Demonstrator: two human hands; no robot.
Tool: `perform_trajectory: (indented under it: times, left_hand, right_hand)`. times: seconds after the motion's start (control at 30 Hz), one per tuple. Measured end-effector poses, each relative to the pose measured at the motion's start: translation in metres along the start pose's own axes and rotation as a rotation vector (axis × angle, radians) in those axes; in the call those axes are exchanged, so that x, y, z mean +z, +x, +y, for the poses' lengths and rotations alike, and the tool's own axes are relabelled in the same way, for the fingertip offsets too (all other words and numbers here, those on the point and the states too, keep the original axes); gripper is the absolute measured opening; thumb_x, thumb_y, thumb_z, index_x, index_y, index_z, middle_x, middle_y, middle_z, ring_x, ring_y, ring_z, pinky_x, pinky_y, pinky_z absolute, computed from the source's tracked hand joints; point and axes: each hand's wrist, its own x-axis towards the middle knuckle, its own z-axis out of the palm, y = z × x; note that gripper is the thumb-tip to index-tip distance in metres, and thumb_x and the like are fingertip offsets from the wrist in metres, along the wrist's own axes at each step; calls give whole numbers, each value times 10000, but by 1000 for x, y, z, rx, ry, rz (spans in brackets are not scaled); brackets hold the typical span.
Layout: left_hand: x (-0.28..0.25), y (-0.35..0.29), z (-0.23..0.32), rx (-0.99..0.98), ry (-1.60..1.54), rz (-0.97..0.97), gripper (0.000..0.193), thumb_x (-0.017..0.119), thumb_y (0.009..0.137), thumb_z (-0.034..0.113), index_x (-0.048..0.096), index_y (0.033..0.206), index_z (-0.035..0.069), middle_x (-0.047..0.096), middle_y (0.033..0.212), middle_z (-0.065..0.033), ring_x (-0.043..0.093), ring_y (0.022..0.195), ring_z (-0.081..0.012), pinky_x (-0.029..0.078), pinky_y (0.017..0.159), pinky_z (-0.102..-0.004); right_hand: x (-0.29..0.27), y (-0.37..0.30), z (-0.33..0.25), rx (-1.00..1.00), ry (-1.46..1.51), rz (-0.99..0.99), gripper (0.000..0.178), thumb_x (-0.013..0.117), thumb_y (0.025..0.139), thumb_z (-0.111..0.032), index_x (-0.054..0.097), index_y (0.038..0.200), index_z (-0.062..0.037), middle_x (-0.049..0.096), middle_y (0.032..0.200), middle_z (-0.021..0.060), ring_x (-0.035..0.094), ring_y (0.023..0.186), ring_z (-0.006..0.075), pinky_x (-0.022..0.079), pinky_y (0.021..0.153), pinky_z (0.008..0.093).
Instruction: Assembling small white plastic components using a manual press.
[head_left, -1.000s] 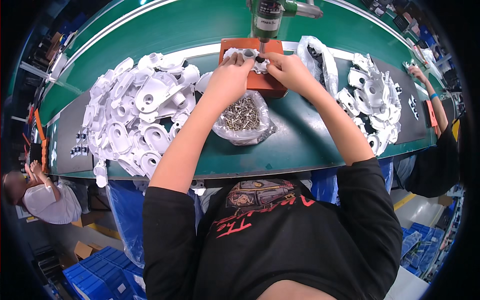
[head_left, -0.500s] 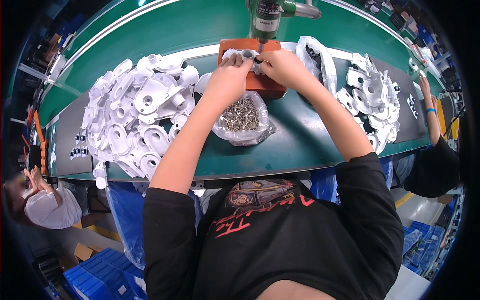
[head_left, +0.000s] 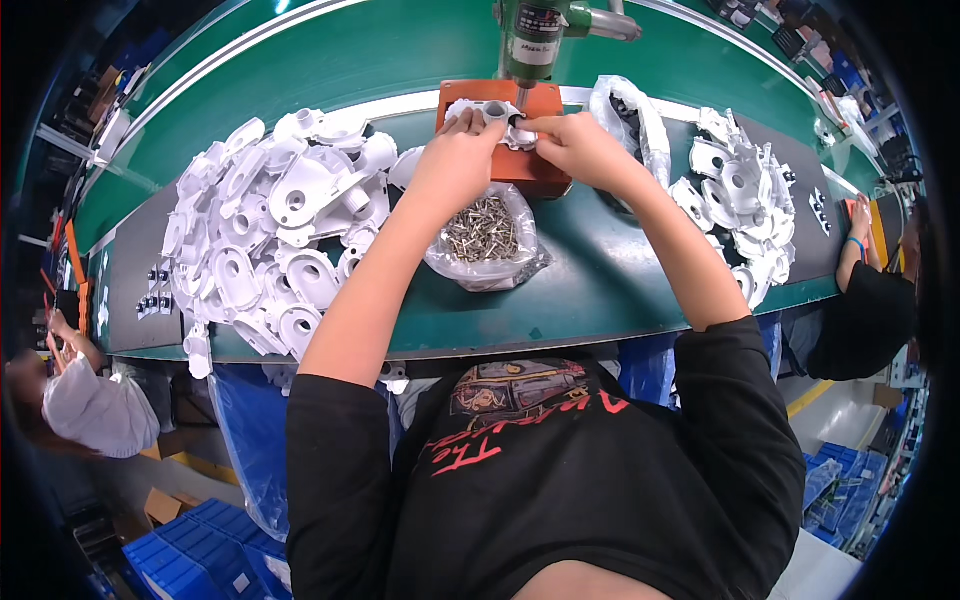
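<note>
A white plastic housing point(head_left: 466, 107) with a round grey collar point(head_left: 494, 110) lies on the orange fixture block point(head_left: 545, 172) under a green drill-like machine point(head_left: 533, 45). My left hand point(head_left: 462, 150) is on the housing's left side, fingers bent over it and holding it. On the right, my right hand point(head_left: 585, 147) stretches its index finger onto a small black piece point(head_left: 516, 122) in the housing. The other fingers of that hand are curled, with nothing visible in them. The machine's metal tip point(head_left: 523, 97) stands just behind the black piece.
A clear bag of screws point(head_left: 483, 232) sits in front of the block. White housings point(head_left: 240, 225) are heaped at left, more point(head_left: 742, 185) at right. A bag of black pieces point(head_left: 628, 118) stands right of the block. Other people point(head_left: 865, 300) work at both sides.
My right hand has gone from pinching at the black piece to pressing it with an outstretched index finger. My left hand keeps its place. The people at both sides have moved their arms.
</note>
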Motion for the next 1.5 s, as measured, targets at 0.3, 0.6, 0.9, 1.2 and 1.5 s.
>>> perform_trajectory:
  times: [0.3,0.6,0.9,1.2,1.5]
  left_hand:
    - [-3,-1,1,10,-9,22,249,478,766,18,525,1009,-7,556,1109,-267,518,1090,-387,429,924,-437]
    - [-2,-1,1,19,-14,39,231,484,758,13,521,985,-14,560,1095,-268,519,1083,-388,429,920,-443]
    - [-4,-1,0,18,-32,28,246,482,756,10,519,998,-18,548,1118,-267,519,1082,-392,426,924,-444]
    - [-1,-4,0,3,-26,52,252,476,753,8,523,1000,-14,550,1114,-266,528,1069,-387,418,939,-449]
    - [3,7,5,39,-34,74,233,477,747,17,523,972,-20,563,1078,-273,532,1059,-384,412,946,-434]
  right_hand:
    - [-19,-9,2,449,1208,-248,159,419,785,-47,548,877,-65,511,723,-3,398,544,55,289,475,205]
    - [-20,-4,22,507,1154,-78,159,461,856,-178,562,851,-55,468,604,-13,413,539,76,304,484,221]
    - [-33,12,21,463,1275,101,169,412,882,-110,549,911,-15,310,558,-45,261,439,50,209,408,222]
    - [-25,23,26,458,880,308,212,416,863,-93,605,904,-7,334,546,-50,253,430,37,195,393,211]
    - [-158,112,166,85,1962,-233,309,485,884,-378,573,825,-87,402,551,-53,373,460,87,327,443,248]
